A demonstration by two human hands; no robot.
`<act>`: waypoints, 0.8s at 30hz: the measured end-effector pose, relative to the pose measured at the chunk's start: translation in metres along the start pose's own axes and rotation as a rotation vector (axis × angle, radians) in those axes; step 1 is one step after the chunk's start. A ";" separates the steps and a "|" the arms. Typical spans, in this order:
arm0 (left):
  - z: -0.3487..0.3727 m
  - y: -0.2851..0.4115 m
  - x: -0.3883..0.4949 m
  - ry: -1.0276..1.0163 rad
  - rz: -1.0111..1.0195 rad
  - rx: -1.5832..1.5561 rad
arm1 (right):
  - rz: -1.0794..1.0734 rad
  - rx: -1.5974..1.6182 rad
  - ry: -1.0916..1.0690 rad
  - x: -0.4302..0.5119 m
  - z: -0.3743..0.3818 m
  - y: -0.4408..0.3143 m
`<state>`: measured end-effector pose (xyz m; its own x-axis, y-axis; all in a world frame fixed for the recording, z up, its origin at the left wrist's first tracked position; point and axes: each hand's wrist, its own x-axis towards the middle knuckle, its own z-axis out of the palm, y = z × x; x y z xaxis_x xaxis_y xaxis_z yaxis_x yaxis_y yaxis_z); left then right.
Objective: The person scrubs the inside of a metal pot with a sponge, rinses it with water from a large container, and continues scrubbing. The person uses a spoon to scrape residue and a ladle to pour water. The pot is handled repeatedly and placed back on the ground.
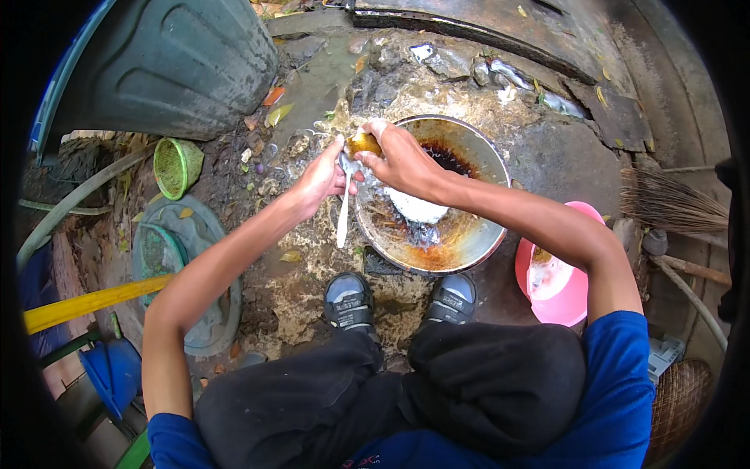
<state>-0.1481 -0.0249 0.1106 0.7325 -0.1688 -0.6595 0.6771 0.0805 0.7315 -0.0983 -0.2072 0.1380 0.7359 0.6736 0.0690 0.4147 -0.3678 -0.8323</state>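
A metal spoon [344, 205] is held by my left hand [319, 179], its handle hanging down toward me. My right hand [404, 155] grips a yellow-brown sponge [363, 144] against the bowl end of the spoon. White suds coat the fingers of both hands. Beneath and right of the hands is a wide metal pan [486, 243], its inside stained brown and black. A heap of white foam [416, 206] lies in the pan, partly hidden by my right forearm.
Right of the pan sits a pink plastic basin [562, 302] with sudsy contents, beside a stick broom [674, 202]. At left are a large grey-green bin [193, 70], a green basket [177, 168], a round grey lid [214, 328] and a yellow bar [96, 303]. The ground is wet and uneven.
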 end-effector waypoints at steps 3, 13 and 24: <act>0.009 -0.002 -0.002 0.022 0.015 -0.052 | -0.095 -0.141 -0.017 -0.005 0.002 -0.005; 0.015 -0.002 -0.004 0.018 0.067 0.070 | -0.171 -0.289 0.003 -0.009 0.008 0.003; 0.001 -0.006 -0.014 -0.087 0.155 0.241 | 0.192 -0.011 -0.142 -0.002 -0.012 0.023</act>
<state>-0.1627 -0.0240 0.1161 0.8102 -0.2566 -0.5270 0.5139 -0.1215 0.8492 -0.0834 -0.2246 0.1251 0.7196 0.6736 -0.1687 0.2806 -0.5044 -0.8166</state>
